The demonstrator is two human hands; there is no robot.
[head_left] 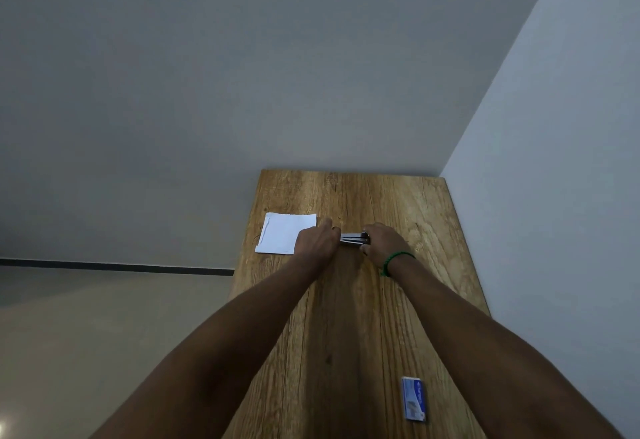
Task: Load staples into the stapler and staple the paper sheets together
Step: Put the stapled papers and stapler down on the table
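Slim metallic stapler [354, 238] between left hand [317, 241] and right hand [384, 243].

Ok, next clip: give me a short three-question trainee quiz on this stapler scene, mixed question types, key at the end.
1. True or false: both hands are on the stapler.
2. Which wrist wears the green bracelet? A) left B) right C) neither
3. Fill in: the staple box lies on the table near the ____ edge, closest to the person.

Key
1. True: the left hand and the right hand each have a grip on one end.
2. B
3. Right; it is well apart from the paper sheets, which lie at the far left.
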